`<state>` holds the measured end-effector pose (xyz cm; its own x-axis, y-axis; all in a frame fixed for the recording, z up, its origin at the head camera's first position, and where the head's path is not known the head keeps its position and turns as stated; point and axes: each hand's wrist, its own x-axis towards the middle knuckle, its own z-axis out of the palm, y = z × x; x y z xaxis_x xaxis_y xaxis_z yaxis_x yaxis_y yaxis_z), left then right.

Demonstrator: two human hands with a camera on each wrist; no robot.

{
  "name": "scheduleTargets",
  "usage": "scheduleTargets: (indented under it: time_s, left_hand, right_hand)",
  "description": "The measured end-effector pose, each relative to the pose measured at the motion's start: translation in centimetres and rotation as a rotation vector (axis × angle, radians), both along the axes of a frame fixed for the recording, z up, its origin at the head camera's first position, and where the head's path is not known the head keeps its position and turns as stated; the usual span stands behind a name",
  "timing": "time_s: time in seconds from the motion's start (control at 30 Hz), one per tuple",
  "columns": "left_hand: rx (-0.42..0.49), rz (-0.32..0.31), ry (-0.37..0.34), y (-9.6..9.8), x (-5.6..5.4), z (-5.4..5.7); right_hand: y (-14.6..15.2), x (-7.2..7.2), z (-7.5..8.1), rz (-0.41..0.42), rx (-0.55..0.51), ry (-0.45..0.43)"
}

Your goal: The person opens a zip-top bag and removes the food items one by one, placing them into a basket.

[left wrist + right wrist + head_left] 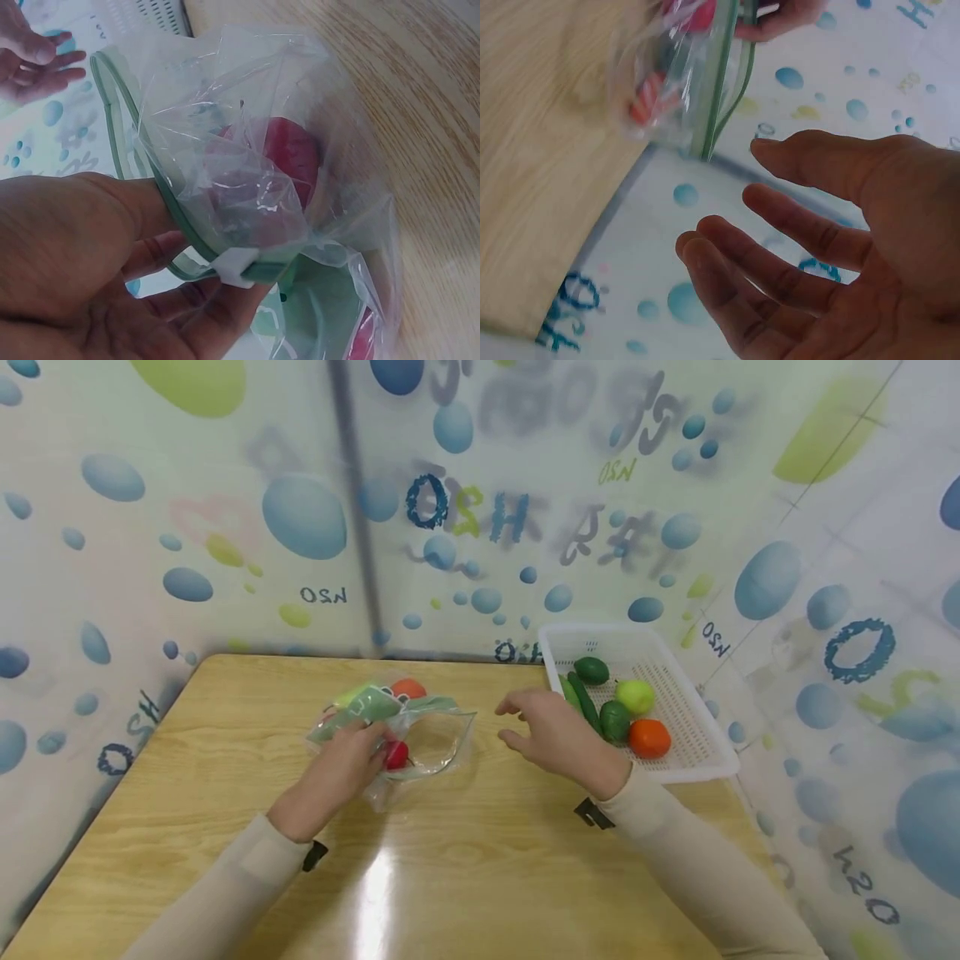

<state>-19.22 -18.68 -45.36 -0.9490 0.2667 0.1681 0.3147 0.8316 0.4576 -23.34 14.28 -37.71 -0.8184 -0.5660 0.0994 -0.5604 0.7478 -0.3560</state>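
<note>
My left hand (pixel 345 764) pinches the rim of a clear zip bag (pixel 225 82) beside its white slider (pixel 236 266). The bag's green-edged mouth gapes toward the right. Inside lies a red, round fruit or vegetable (pixel 397 754) with a thin stem, seen through the plastic. An orange-red item (pixel 408 688) and a green printed patch (pixel 372 704) show at the bag's far side; whether the orange-red one is inside is hard to tell in the head view. Between bag and basket hovers my right hand (pixel 558 739), fingers loosely bent and holding nothing.
A white plastic basket (pixel 693 727) stands at the table's back right. In it lie a dark green avocado-like item (pixel 592 671), a cucumber (pixel 584 702), a green pepper-like item (pixel 615 722), a yellow-green fruit (pixel 635 697) and an orange-red tomato-like one (pixel 649 739). A patterned curtain (pixel 465 568) borders the wooden table (pixel 465 868).
</note>
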Motion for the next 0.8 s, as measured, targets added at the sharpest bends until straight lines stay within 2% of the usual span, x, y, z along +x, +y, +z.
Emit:
scheduleTargets:
  time_s: [0.27,0.47,0.57,0.73,0.77,0.8]
  left_hand:
    - [-0.013,-0.017,0.022,0.0,-0.3,-0.1]
    - [-0.008,-0.026,0.031,-0.1,-0.2,-0.2]
    - [-0.001,-0.041,0.034,-0.1,-0.3,-0.4]
    - [0.011,-0.057,0.052,-0.5,-0.5,-0.8]
    - [0.013,-0.062,0.061,-0.7,-0.7,-1.1]
    - [0.019,-0.069,0.086,-1.1,-1.1,-1.9]
  right_hand:
    - [-5.2,1.1,-1.8,0.118,-0.05,0.04]
    - [-8.6,0.4,-4.1,0.213,-0.059,0.002]
    - [-9.8,-0.2,-5.4,0.214,-0.029,-0.01]
    - [-11.2,-0.6,-7.5,0.161,0.032,-0.027]
    - [-11.5,-0.7,-7.8,0.156,0.042,-0.023]
    - [-11.7,-0.6,-8.1,0.154,0.045,-0.026]
